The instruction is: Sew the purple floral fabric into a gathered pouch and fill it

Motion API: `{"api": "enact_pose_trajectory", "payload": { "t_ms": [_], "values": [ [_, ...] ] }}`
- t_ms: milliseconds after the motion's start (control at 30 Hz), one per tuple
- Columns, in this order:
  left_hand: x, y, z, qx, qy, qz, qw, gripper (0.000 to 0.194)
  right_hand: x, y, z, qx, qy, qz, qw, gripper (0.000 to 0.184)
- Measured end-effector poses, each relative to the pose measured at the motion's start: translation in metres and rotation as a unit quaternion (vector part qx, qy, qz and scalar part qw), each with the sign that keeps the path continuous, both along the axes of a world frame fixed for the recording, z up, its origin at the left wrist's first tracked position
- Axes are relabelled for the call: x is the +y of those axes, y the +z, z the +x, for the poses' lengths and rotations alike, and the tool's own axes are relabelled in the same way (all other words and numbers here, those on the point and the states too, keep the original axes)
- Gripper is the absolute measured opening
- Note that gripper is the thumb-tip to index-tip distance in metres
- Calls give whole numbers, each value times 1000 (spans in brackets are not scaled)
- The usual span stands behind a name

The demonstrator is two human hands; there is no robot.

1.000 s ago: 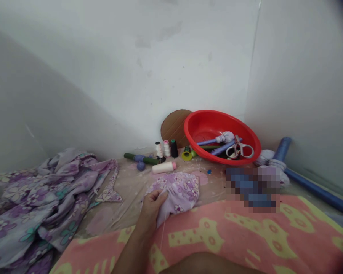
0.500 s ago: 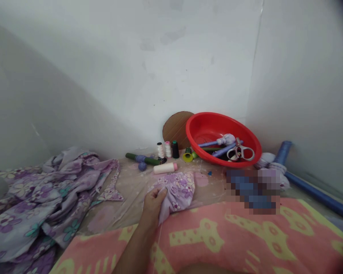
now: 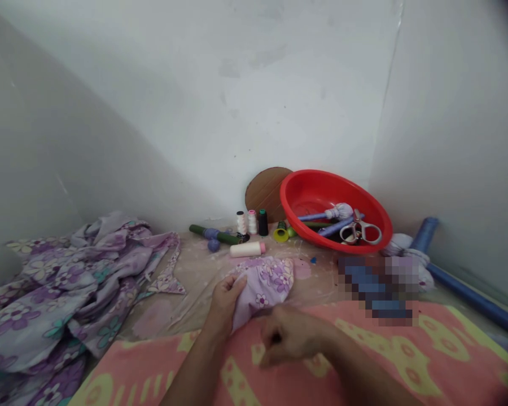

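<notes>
Both hands sit at the edge of the pink blanket (image 3: 406, 344): my left hand (image 3: 225, 300) clenches the gathered lilac floral fabric (image 3: 265, 286), its narrow end pointing back toward me. My curled right hand (image 3: 290, 338) is just beside it, and I cannot tell if it holds anything; open plastic sheet (image 3: 198, 265) lies ahead.

Both arms are bare and reach forward from the bottom of the view. The left forearm (image 3: 193, 365) rises from the lower edge, angled up and slightly right, into a nearly straight wrist. The left hand (image 3: 226, 300) sits with its back up, its grip closed and its fingers (image 3: 237, 283) bunched forward and down. The right forearm (image 3: 362, 365) comes in from the lower right, slanting up and left across the view. The right hand (image 3: 290, 336) hangs just beside the left, not touching it, its fingers curled into a loose fist, knuckles up
</notes>
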State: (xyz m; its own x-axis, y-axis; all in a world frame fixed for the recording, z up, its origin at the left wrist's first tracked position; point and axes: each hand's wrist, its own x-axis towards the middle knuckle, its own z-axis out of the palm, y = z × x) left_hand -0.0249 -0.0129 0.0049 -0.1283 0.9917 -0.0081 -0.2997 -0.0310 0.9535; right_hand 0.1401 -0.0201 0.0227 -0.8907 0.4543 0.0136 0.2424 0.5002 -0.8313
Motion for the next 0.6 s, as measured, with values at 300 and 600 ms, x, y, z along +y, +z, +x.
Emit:
{"api": "enact_pose_trajectory", "payload": {
  "t_ms": [300,600],
  "values": [
    [-2,0,2,86,3,1,996,25,30,16,23,242,-420,188,855,26],
    [-6,5,6,221,-55,41,973,27,24,4,8,224,-294,32,929,41]
  ]
}}
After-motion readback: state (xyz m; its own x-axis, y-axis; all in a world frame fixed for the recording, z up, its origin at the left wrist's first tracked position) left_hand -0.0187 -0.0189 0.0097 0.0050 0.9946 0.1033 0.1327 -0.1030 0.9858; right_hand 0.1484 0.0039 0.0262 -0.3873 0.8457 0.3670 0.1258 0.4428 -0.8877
